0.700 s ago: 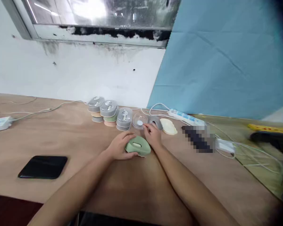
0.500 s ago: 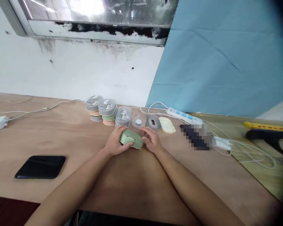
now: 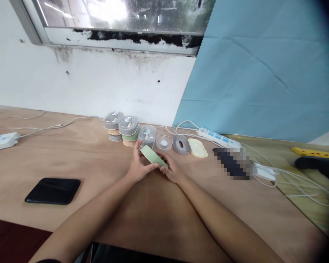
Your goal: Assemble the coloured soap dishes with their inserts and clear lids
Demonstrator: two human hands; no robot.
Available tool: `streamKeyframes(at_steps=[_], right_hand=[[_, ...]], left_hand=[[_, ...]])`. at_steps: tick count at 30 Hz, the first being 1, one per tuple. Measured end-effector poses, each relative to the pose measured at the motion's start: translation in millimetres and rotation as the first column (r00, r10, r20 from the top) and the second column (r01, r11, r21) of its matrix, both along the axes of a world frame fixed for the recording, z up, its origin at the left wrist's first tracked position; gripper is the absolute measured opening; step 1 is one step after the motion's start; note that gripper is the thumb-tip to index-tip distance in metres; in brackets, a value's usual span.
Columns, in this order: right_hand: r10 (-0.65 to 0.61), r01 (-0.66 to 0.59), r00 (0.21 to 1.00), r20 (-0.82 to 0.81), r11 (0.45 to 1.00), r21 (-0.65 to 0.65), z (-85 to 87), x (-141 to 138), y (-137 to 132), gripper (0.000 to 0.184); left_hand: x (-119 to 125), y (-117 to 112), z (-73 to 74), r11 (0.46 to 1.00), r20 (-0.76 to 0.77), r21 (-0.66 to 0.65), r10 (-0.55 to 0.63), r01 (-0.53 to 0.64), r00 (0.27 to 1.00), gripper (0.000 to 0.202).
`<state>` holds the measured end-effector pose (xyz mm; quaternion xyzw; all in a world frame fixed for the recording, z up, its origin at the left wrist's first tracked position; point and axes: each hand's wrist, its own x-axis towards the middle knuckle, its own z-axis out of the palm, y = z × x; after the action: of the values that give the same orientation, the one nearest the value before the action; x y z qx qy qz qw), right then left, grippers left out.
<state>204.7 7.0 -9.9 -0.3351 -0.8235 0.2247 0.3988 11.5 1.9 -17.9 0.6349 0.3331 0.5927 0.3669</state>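
Note:
A small light-green plastic box (image 3: 152, 155) is held up between my two hands above the table, its plain side facing me. My left hand (image 3: 139, 165) is closed round its left end, with the thumb along the lower edge. My right hand (image 3: 172, 170) grips the right end between thumb and fingers. Just beyond are a clear lid (image 3: 163, 141), a grey slotted piece (image 3: 181, 145) and a cream, wavy-edged piece (image 3: 197, 148), side by side. Left of them stand stacked boxes (image 3: 128, 126) with clear tops, and another clear-topped box (image 3: 147, 136).
A black phone (image 3: 52, 191) lies on the table at the left. Power strips (image 3: 219, 138) and white cables run along the back and right. A dark, pixelated object (image 3: 231, 163) lies right of the cream piece. The wall (image 3: 112, 84) rises behind the table.
The green box has been tilted, so its side shows instead of its slotted face. My right hand has closed onto its right end. The view has shifted slightly.

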Motion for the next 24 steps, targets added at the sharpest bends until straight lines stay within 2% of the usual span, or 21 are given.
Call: streamKeyframes(at_steps=[2,5,8,12,15,17,20,22,24], right_hand=[[0.002,-0.003,0.997,-0.071,1.000,-0.018,0.4,-4,-2,0.070],[0.027,-0.027,0.993,-0.111,1.000,0.008,2.1,-11,-4,0.068],[0.031,-0.024,0.993,-0.113,0.998,0.062,4.3,-13,-5,0.067],[0.045,-0.040,0.998,-0.039,0.991,0.125,5.5,-11,-5,0.065],[0.027,-0.021,0.999,-0.033,0.986,0.164,1.8,-9,-5,0.073],[0.005,0.005,0.998,-0.059,0.987,0.163,-3.4,-8,-4,0.078],[-0.051,0.063,0.991,-0.128,0.994,0.093,-13.3,-5,-2,0.075],[-0.132,0.145,0.974,-0.183,0.988,0.060,-19.0,-2,-1,0.070],[-0.230,0.256,0.944,-0.235,0.963,0.087,-22.3,0,1,0.062]], left_hand=[[7,-4,0.3,0.990,0.076,-0.099,-0.092,0.099,0.993,0.109],[14,-9,3.6,0.963,0.123,-0.156,-0.200,0.218,0.972,0.100],[16,-12,6.8,0.957,0.164,-0.161,-0.215,0.241,0.963,0.089],[14,-13,5.4,0.934,0.213,-0.208,-0.248,0.292,0.945,0.086],[11,-13,2.7,0.923,0.227,-0.183,-0.295,0.338,0.928,0.082],[9,-13,1.2,0.934,0.208,-0.142,-0.295,0.327,0.933,0.081],[7,-12,-2.0,0.964,0.137,-0.091,-0.236,0.249,0.962,0.086],[6,-12,-4.7,0.979,0.107,-0.064,-0.185,0.192,0.977,0.092],[7,-12,-6.4,0.982,0.081,-0.073,-0.169,0.175,0.982,0.096]])
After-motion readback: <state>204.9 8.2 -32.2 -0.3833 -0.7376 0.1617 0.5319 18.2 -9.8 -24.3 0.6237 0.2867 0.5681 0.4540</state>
